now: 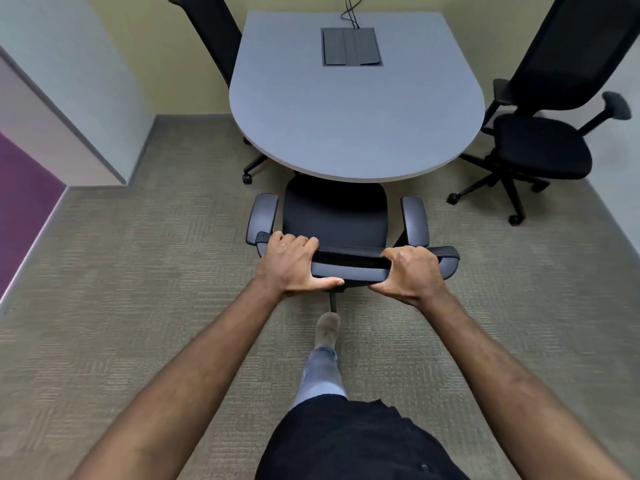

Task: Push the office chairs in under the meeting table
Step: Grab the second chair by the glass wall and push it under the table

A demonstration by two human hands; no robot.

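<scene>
A black office chair (335, 213) with grey armrests stands in front of me, its seat front just under the rounded near edge of the grey meeting table (353, 116). My left hand (294, 265) and my right hand (412, 271) both grip the top of its backrest, fingers over the front, thumbs behind. A second black chair (540, 147) stands pulled out at the table's right side, turned at an angle. A third chair (211, 32) sits at the table's left, its seat hidden under the tabletop.
A cable box (352, 46) with wires is set into the tabletop near the far wall. Walls close in on the left (69, 98) and behind the table. Carpet (138, 271) spreads to my left and right. My foot (327, 329) is just behind the chair's base.
</scene>
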